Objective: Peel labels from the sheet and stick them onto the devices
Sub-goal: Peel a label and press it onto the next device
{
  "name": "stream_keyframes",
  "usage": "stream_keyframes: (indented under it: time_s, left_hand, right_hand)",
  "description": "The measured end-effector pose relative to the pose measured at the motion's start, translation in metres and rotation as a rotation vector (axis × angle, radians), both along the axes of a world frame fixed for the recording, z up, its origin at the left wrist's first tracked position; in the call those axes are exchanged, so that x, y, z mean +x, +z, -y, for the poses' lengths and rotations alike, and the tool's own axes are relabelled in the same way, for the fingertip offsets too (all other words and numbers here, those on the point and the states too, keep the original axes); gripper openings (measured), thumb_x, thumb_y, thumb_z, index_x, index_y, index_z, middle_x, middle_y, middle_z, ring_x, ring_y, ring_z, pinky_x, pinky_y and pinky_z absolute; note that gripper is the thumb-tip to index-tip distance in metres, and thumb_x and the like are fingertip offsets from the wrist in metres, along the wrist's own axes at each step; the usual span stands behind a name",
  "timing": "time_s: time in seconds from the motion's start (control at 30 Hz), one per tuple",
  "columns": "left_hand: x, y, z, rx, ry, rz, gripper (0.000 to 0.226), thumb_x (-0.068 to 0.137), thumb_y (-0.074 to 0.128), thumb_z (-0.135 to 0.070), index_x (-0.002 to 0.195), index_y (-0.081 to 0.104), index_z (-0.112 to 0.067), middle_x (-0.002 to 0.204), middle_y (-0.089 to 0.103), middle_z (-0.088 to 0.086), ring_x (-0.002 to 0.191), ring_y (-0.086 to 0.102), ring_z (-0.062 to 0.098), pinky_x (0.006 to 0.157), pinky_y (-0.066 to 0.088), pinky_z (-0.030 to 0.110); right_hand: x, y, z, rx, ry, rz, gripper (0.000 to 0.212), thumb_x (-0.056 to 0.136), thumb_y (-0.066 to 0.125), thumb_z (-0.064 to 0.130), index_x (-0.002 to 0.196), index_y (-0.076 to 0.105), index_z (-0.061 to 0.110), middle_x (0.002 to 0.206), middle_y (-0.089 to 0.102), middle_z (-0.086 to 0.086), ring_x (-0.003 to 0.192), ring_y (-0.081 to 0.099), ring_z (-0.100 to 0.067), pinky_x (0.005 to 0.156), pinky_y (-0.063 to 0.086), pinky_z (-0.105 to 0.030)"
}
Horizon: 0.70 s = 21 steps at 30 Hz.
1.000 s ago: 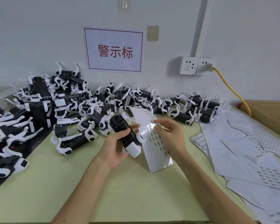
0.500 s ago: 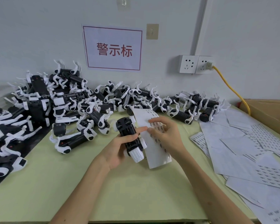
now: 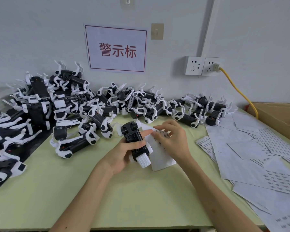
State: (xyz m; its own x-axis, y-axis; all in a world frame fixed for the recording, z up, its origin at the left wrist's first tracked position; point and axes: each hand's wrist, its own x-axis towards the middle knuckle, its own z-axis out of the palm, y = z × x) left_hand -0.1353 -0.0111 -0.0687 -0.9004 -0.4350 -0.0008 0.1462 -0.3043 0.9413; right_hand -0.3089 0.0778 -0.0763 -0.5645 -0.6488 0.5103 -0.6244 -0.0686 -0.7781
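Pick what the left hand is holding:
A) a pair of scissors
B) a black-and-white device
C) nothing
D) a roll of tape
B: the left hand grips a black-and-white device round its body, while the right hand picks at the label sheet beside it.

Wall sign (image 3: 115, 49): read "警示标", red characters inside a red border.
Label sheet (image 3: 161, 159) before me: dark print, too small for me to read.
Loose sheets (image 3: 241, 148): printed rows, likewise illegible.
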Motion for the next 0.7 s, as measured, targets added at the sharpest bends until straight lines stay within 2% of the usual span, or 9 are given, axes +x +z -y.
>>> stream_keyframes:
  time_s: [0.13, 0.23, 0.33, 0.47, 0.53, 0.6, 0.7]
  left_hand:
    - [0.0, 0.0, 0.0, -0.048, -0.04, 0.032, 0.054, 0.072, 0.078, -0.027, 0.125, 0.073, -0.032, 0.102, 0.071, 0.009, 0.096, 0.067, 0.019, 0.078, 0.054, 0.026]
    - [-0.001, 0.0, 0.001, -0.048, -0.042, 0.04, 0.063, 0.064, 0.082, -0.03, 0.126, 0.073, -0.029, 0.113, 0.068, 0.01, 0.099, 0.068, 0.019, 0.086, 0.056, 0.029]
    - [-0.002, 0.0, 0.0, -0.06, -0.049, 0.057, 0.059, 0.07, 0.08, -0.026, 0.128, 0.071, -0.03, 0.123, 0.069, 0.01, 0.107, 0.066, 0.02, 0.095, 0.054, 0.032]
    - [0.0, 0.002, -0.001, -0.067, -0.066, 0.063, 0.054, 0.074, 0.077, -0.023, 0.128, 0.072, -0.029, 0.125, 0.069, 0.008, 0.111, 0.066, 0.017, 0.088, 0.055, 0.025]
    - [0.0, 0.001, -0.001, -0.082, -0.065, 0.071, 0.061, 0.067, 0.081, -0.03, 0.127, 0.073, -0.03, 0.128, 0.069, 0.007, 0.114, 0.065, 0.015, 0.091, 0.054, 0.025]
    - [-0.001, 0.002, -0.001, -0.099, -0.057, 0.081, 0.062, 0.063, 0.082, -0.033, 0.124, 0.074, -0.032, 0.132, 0.069, 0.005, 0.119, 0.064, 0.016, 0.098, 0.052, 0.027]
    - [-0.001, 0.001, -0.001, -0.116, -0.057, 0.088, 0.062, 0.063, 0.082, -0.034, 0.124, 0.074, -0.032, 0.117, 0.071, 0.004, 0.112, 0.065, 0.019, 0.103, 0.049, 0.033]
  right_hand:
    - [0.001, 0.001, -0.002, -0.035, -0.004, 0.034, 0.011, 0.085, 0.081, 0.016, 0.085, 0.08, 0.027, 0.09, 0.068, 0.008, 0.082, 0.062, -0.006, 0.068, 0.043, -0.016]
    - [0.003, 0.003, -0.003, -0.049, -0.018, 0.041, 0.011, 0.086, 0.078, 0.013, 0.079, 0.079, 0.022, 0.085, 0.07, 0.006, 0.078, 0.061, -0.005, 0.066, 0.04, -0.012]
    - [0.005, 0.004, -0.004, -0.055, -0.03, 0.061, 0.014, 0.084, 0.075, 0.009, 0.074, 0.078, 0.019, 0.079, 0.071, 0.008, 0.073, 0.059, -0.002, 0.065, 0.039, -0.01]
    - [0.003, 0.005, -0.005, -0.037, -0.012, 0.183, 0.016, 0.081, 0.071, 0.019, 0.066, 0.075, 0.025, 0.074, 0.071, 0.008, 0.073, 0.061, -0.008, 0.067, 0.044, -0.018]
    - [0.001, 0.006, -0.006, -0.028, 0.009, 0.249, 0.017, 0.078, 0.068, 0.023, 0.063, 0.074, 0.025, 0.069, 0.069, 0.008, 0.07, 0.059, -0.008, 0.067, 0.045, -0.024]
    - [-0.002, 0.006, -0.006, -0.02, 0.001, 0.296, 0.02, 0.082, 0.069, 0.019, 0.063, 0.073, 0.024, 0.067, 0.068, 0.008, 0.068, 0.058, -0.007, 0.068, 0.045, -0.027]
    - [-0.005, 0.008, -0.006, -0.014, -0.036, 0.358, 0.018, 0.087, 0.07, 0.016, 0.07, 0.075, 0.022, 0.074, 0.072, 0.006, 0.069, 0.062, -0.006, 0.069, 0.047, -0.026]
